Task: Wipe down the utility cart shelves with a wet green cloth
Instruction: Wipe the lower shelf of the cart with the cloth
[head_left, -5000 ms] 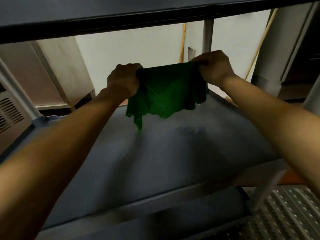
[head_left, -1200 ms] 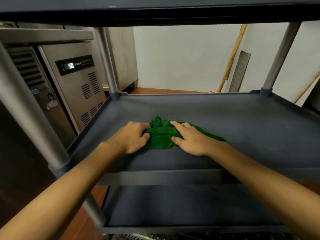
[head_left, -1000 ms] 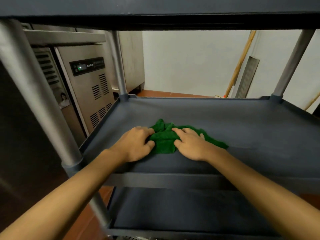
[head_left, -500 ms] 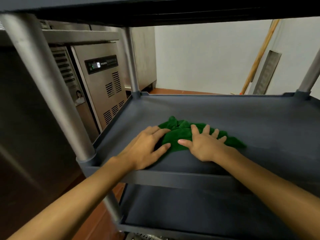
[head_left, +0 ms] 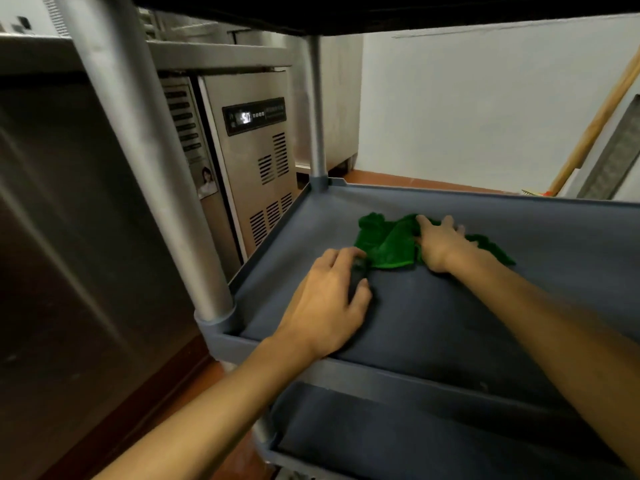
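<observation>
A crumpled green cloth (head_left: 388, 244) lies on the dark grey middle shelf (head_left: 485, 323) of the utility cart, toward its left rear. My right hand (head_left: 440, 244) lies flat on the cloth with fingers spread, pressing it onto the shelf. My left hand (head_left: 332, 299) rests on the bare shelf just in front of the cloth, fingers loosely bent, its fingertips at the cloth's near left corner. The part of the cloth under my right hand is hidden. The lower shelf (head_left: 415, 438) shows beneath, and the underside of the top shelf (head_left: 381, 12) is overhead.
Metal posts stand at the near left corner (head_left: 149, 150) and the far left corner (head_left: 317, 109) of the cart. A stainless refrigeration unit (head_left: 256, 150) with a lit display sits to the left. A wooden broom handle (head_left: 595, 123) leans on the white wall at right.
Both hands went from gripping the cloth to lying flatter. My right hand pushed the cloth farther back on the shelf, while my left hand slid off it onto bare shelf.
</observation>
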A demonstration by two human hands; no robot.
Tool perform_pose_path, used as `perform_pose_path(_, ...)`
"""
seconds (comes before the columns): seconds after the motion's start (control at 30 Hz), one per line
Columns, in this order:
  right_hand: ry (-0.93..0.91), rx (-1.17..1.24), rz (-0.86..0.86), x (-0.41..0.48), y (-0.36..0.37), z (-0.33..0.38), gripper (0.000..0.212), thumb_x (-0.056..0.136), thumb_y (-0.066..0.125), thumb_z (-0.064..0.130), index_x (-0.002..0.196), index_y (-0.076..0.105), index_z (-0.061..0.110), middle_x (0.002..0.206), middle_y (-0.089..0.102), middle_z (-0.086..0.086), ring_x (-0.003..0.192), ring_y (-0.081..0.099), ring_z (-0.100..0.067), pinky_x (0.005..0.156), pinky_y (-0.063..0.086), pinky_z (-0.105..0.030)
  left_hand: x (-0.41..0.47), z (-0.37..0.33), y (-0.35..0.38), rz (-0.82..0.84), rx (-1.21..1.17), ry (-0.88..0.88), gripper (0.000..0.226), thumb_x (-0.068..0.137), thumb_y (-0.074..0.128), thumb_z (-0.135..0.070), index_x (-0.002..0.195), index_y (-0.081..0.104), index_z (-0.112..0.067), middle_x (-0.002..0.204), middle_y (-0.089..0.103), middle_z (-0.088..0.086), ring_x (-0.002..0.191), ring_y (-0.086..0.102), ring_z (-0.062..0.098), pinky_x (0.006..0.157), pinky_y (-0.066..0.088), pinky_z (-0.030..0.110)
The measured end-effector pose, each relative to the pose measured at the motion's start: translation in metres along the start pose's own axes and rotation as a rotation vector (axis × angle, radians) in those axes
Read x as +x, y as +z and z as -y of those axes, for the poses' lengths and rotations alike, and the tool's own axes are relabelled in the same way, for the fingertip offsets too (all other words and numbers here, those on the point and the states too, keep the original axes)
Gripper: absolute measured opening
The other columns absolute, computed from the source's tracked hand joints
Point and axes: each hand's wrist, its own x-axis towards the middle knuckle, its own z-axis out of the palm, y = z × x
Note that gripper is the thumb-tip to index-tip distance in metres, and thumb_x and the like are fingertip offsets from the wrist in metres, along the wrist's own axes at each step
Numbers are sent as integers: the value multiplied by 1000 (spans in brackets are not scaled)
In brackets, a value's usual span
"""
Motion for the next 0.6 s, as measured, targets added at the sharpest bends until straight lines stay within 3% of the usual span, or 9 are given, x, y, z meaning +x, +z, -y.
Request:
perform_pose_path(0.3,-45,1,24,61,1,30,80,96,54,10,155,5,34,162,-5,-22,146,0,-52,115,14,-68,-5,-5,-8,-80,-104,40,31,98,53,-30,127,54,-21,122,57,-2,111,57,13,95,48,37)
perform_pose_path(0.5,-165,3,26,93,-2,47,78,93,57,16,155,12,28,156,27,-21,145,15,-47,117,17,-62,-31,12,-31,-190,-82,99,21,98,54,-26,117,61,-19,112,59,-6,104,59,14,87,49,36)
perform_pose_path(0.6,-257,32,-37,104,-2,56,60,90,59,21,146,37,26,145,45,-21,135,37,-46,112,31,-59,-35,16,-28,-205,-63,59,22,98,54,-29,115,61,-18,109,58,-5,103,58,15,86,49,36)
